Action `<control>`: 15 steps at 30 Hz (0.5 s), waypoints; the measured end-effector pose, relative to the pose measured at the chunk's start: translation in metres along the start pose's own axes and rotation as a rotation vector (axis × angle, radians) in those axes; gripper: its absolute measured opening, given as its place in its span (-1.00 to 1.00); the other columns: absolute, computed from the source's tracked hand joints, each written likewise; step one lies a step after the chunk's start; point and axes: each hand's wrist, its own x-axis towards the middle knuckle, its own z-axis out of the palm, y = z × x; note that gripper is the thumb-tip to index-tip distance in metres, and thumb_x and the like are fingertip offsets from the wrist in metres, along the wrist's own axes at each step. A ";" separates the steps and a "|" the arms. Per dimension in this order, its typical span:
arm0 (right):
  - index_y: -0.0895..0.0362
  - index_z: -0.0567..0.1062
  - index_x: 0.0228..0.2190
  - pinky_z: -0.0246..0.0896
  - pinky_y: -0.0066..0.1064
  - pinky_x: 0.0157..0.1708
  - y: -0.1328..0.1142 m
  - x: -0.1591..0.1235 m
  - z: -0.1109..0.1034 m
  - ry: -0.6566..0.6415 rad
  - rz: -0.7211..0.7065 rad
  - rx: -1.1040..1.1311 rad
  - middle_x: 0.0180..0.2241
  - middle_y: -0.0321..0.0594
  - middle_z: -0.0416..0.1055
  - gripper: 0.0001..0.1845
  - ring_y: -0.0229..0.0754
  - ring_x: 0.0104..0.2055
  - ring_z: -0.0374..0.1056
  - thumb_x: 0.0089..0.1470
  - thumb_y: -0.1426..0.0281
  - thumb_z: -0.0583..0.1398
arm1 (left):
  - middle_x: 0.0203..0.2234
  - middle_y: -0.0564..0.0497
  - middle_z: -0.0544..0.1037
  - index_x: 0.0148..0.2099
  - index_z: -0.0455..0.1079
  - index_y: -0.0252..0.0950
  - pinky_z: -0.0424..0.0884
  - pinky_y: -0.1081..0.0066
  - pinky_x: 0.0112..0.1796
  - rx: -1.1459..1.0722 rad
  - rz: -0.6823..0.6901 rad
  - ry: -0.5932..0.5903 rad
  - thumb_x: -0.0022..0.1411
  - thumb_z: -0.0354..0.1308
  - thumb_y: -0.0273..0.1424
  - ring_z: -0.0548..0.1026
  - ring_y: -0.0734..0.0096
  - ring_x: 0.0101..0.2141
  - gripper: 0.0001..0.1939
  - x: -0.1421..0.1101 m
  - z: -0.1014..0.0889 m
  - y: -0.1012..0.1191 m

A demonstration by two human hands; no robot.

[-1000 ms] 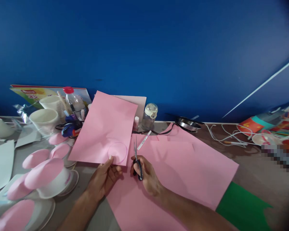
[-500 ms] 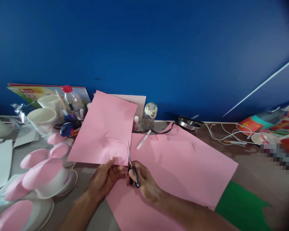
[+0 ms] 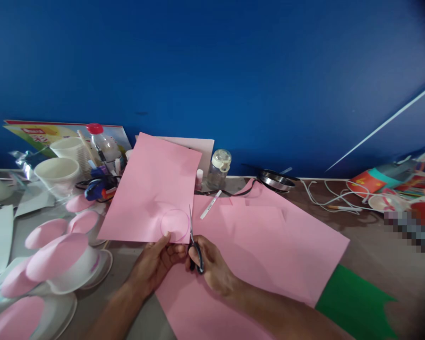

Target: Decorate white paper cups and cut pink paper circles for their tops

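A sheet of pink paper (image 3: 156, 184) is held up by its lower edge in my left hand (image 3: 159, 262), thumb in front and fingers behind. Near its lower right corner a circle (image 3: 175, 224) is drawn in a purplish line. My right hand (image 3: 212, 267) grips black-handled scissors (image 3: 195, 252), fingers through the loops. The blades point upward at the sheet's right edge, just beside the circle; whether they have cut into it I cannot tell. Larger pink paper (image 3: 269, 255) lies flat beneath both hands. A white marker (image 3: 210, 204) rests on it.
At the left stand white cups with pink paper tops (image 3: 58, 257), stacked paper cups (image 3: 56, 172) and a red-capped bottle (image 3: 101, 141). A clear jar (image 3: 219, 170) and a roll of shiny tape (image 3: 275, 180) sit near the blue wall. Green paper (image 3: 354, 302) and white cables (image 3: 340, 198) lie right.
The view has shifted slightly, so things at the left sit a little further left. Both hands keep their grips, and the scissors stay at the sheet's right edge.
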 end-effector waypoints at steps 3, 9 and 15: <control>0.15 0.34 -0.38 0.04 -0.45 -0.51 0.004 0.000 0.000 0.002 -0.013 -0.005 -0.60 -0.35 0.31 -0.49 -0.33 -0.54 0.17 0.02 -0.07 0.19 | -0.57 -0.18 0.60 -0.45 0.45 -0.46 0.53 0.25 -0.32 0.008 0.007 0.013 0.26 0.09 -0.44 0.57 0.25 -0.51 -0.73 0.000 0.001 0.000; 0.15 0.33 -0.36 -0.02 -0.48 -0.55 0.013 0.001 -0.003 -0.007 -0.026 0.004 -0.59 -0.38 0.26 -0.54 -0.36 -0.57 0.12 0.06 -0.01 0.19 | -0.59 -0.13 0.58 -0.47 0.44 -0.45 0.53 0.26 -0.35 -0.001 0.002 0.019 0.26 0.09 -0.45 0.56 0.26 -0.52 -0.72 0.001 0.001 0.000; 0.14 0.34 -0.37 -0.01 -0.48 -0.57 0.009 0.001 -0.001 0.001 -0.020 -0.027 -0.61 -0.39 0.26 -0.54 -0.36 -0.58 0.12 0.05 -0.03 0.19 | -0.59 -0.14 0.58 -0.47 0.45 -0.45 0.53 0.25 -0.34 0.010 0.003 0.013 0.24 0.12 -0.42 0.55 0.26 -0.51 -0.73 0.003 -0.002 0.000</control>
